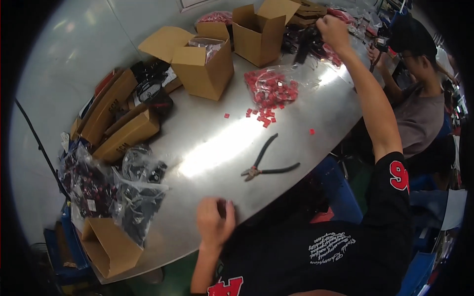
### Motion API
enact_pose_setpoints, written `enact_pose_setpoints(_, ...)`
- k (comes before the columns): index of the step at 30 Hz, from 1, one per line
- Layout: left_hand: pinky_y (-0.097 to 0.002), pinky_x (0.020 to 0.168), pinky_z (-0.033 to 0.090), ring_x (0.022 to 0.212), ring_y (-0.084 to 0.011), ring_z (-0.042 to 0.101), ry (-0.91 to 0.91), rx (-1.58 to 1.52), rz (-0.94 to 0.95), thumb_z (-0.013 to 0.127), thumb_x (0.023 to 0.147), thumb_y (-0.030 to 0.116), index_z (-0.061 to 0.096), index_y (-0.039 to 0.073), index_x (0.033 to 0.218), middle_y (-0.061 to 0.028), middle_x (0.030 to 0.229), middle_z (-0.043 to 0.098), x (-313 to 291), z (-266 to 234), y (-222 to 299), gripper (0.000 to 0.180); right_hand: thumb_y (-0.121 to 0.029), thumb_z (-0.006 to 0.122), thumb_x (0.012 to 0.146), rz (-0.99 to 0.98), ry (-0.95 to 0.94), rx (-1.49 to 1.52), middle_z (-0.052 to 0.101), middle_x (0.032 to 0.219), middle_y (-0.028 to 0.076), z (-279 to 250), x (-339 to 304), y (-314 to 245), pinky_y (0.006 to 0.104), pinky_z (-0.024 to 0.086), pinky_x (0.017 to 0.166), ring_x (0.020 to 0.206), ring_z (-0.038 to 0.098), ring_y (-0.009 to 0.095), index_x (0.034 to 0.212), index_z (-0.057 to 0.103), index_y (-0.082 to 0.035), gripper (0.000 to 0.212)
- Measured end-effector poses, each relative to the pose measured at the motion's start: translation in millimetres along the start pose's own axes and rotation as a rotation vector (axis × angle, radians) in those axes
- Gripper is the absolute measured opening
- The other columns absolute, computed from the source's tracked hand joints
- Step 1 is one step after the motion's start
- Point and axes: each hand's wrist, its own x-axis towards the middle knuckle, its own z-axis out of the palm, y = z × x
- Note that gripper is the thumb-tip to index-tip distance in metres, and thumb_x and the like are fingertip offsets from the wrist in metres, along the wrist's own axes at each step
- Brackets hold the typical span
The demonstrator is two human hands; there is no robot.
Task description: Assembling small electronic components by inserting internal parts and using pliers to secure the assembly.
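My right arm stretches to the far right of the table. My right hand is closed on a dark, limp-looking black bundle, whose kind I cannot make out. Near the table's front edge my left hand is curled, with something dark between thumb and fingers that is too unclear to name. Between the two hands lie diagonal cutters with black handles spread apart. Beyond them a clear plastic bag spills small red plastic pieces onto the metal table.
Two open cardboard boxes stand at the back. Flattened cartons lean at the left, with bags of dark parts before them. A small open box sits at the near left corner. A co-worker sits at the right.
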Motion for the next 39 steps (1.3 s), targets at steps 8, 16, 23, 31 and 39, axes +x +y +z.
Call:
enact_pose_setpoints(8, -0.0399, 0.065, 0.048, 0.069, -0.0328, 0.06, -0.113, -0.1, 0.063, 0.07, 0.086, 0.008, 0.06, 0.0, 0.089, -0.0163, 0.078, 0.06, -3.9, 1.2, 12.4, 0.014, -0.022, 0.054, 0.094, -0.266, -0.168, -0.235, 0.063, 0.087, 0.017, -14.1, 0.5, 10.4, 0.0504, 0.049, 0.076, 0.086, 0.063, 0.037, 0.086, 0.064, -0.005, 0.021)
enact_pose_setpoints(16, -0.0352, 0.08, 0.049, 0.093, -0.0224, 0.063, -0.209, -0.922, -0.482, 0.05, 0.103, 0.042, 0.06, -0.001, 0.119, -0.0102, 0.099, 0.064, 17.1, -0.3, 21.9, 0.047, -0.018, 0.064, 0.094, -0.228, 0.397, 0.404, 0.064, 0.085, 0.014, -123.3, -73.9, -172.3, 0.0397, 0.053, 0.066, 0.075, 0.065, 0.034, 0.086, 0.062, -0.006, 0.014)
enact_pose_setpoints(23, -0.0418, 0.082, 0.053, 0.097, -0.0257, 0.064, -0.285, -1.647, -0.86, 0.064, 0.094, 0.04, 0.056, 0.002, 0.126, -0.0094, 0.098, 0.065, 67.5, -30.4, 30.2, 0.05, -0.013, 0.069, 0.088, -1.022, 0.116, 0.704, 0.068, 0.087, 0.011, -162.7, -262.6, -298.1, 0.0294, 0.052, 0.062, 0.065, 0.062, 0.017, 0.086, 0.065, 0.0, 0.014)
enact_pose_setpoints(31, -0.0427, 0.082, 0.049, 0.087, -0.0403, 0.06, 0.225, 0.236, -0.118, 0.065, 0.069, 0.002, 0.056, -0.005, 0.116, -0.021, 0.101, 0.061, 8.5, -69.1, -13.1, 0.048, -0.014, 0.072, 0.083, -0.709, -0.156, 0.525, 0.065, 0.083, 0.005, -121.7, -238.3, -245.2, 0.031, 0.05, 0.058, 0.064, 0.062, 0.018, 0.089, 0.066, -0.01, 0.009)
enact_pose_setpoints(39, -0.0374, 0.074, 0.052, 0.081, -0.029, 0.065, 0.068, -0.216, -0.175, 0.071, 0.082, 0.004, 0.016, 0.0, 0.155, -0.02, 0.119, 0.056, 5.1, -82.8, -3.3, 0.092, -0.016, 0.066, 0.089, 0.241, -0.199, 0.107, 0.073, 0.097, 0.015, 18.3, -162.8, -80.5, 0.0388, 0.053, 0.079, 0.084, 0.069, 0.031, 0.102, 0.074, -0.003, 0.02)
